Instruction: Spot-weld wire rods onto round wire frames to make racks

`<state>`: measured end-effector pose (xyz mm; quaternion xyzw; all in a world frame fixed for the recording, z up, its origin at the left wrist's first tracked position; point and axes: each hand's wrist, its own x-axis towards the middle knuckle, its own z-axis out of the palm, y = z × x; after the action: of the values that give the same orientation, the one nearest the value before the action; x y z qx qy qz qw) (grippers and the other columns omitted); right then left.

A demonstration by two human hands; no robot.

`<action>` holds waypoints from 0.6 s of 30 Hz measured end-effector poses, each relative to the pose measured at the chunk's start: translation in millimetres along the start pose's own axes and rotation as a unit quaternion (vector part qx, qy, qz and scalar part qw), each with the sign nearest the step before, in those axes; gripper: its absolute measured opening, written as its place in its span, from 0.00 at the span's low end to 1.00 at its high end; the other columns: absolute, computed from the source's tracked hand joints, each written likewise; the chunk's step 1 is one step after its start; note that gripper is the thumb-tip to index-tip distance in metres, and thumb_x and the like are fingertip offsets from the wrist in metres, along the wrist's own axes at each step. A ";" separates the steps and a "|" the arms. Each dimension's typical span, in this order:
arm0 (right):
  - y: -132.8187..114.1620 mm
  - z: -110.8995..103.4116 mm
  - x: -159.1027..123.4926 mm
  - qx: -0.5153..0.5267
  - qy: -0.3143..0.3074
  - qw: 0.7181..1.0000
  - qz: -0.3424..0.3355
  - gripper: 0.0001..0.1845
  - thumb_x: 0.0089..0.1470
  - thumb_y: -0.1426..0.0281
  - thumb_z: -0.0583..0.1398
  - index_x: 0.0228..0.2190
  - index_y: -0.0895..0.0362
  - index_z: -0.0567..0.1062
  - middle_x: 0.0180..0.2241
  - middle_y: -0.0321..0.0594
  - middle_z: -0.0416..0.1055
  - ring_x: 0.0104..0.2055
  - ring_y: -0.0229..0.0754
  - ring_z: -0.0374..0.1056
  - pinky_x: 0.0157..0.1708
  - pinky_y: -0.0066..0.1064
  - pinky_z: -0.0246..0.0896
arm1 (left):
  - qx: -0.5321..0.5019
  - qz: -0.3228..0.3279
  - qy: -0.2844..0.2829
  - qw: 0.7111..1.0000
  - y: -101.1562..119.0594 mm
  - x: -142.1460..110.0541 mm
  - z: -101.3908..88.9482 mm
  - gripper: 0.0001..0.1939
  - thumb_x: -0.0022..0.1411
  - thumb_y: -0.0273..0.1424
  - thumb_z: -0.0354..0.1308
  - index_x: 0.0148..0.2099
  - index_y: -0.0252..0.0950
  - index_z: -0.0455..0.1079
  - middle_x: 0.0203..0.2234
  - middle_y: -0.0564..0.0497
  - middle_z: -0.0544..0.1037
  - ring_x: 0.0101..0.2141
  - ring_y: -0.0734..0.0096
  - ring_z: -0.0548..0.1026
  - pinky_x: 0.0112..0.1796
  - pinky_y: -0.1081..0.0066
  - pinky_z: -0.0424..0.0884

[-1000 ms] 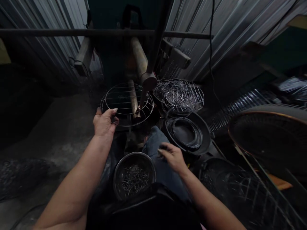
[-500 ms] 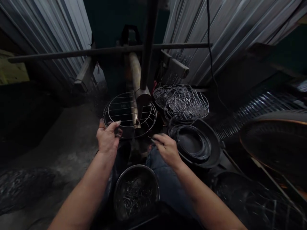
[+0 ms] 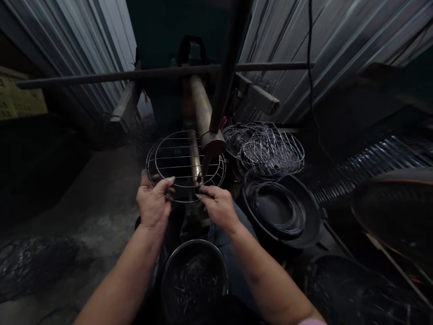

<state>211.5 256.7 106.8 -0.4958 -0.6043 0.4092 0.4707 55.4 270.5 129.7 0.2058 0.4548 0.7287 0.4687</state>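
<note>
Marks (image 3: 181, 152) behind rack (image 3: 176, 167) illegible; left hand (image 3: 154, 198) clamped on its rim; right hand (image 3: 218, 205), earlier farther off, now pinched near it, contents unclear.

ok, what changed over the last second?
Right hand moved forward and left, from over the blue-trousered right leg to the near rim of the round silver wire rack, by the near end of the brass-coloured metal rod. Too dark to tell if it grips anything; nothing visibly let go. Left hand still holds the rack's near-left side; round steel bowl and grey wire coil stayed put.
</note>
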 end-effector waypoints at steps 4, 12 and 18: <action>-1.9 -2.0 1.9 0.037 -0.033 0.998 0.047 0.09 0.48 0.67 0.61 0.29 0.58 0.80 0.20 0.35 0.72 0.18 0.36 0.66 0.18 0.24 0.61 | -0.006 0.004 0.016 1.000 -2.0 -0.7 0.3 0.27 0.36 0.26 0.70 0.41 0.37 0.66 0.34 0.55 0.69 0.24 0.79 0.69 0.20 0.79 0.62; -2.0 15.3 -9.3 0.126 0.090 0.986 0.066 0.15 0.50 0.61 0.64 0.35 0.59 0.79 0.23 0.36 0.74 0.20 0.36 0.69 0.20 0.24 0.64 | -0.028 -0.010 0.007 1.000 2.2 1.5 0.6 0.25 0.36 0.25 0.69 0.40 0.37 0.66 0.34 0.56 0.67 0.23 0.81 0.68 0.19 0.79 0.62; 2.6 17.5 -8.2 0.119 0.118 0.985 0.034 0.12 0.50 0.63 0.63 0.33 0.59 0.78 0.24 0.36 0.74 0.21 0.36 0.70 0.20 0.24 0.65 | -0.017 -0.014 -0.008 1.000 0.7 7.7 0.8 0.25 0.36 0.25 0.69 0.40 0.37 0.66 0.32 0.56 0.67 0.23 0.80 0.68 0.18 0.79 0.62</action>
<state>195.5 248.5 99.1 -0.5012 -0.4743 0.4326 0.5803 51.9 277.4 129.8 0.1975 0.4415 0.7280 0.4858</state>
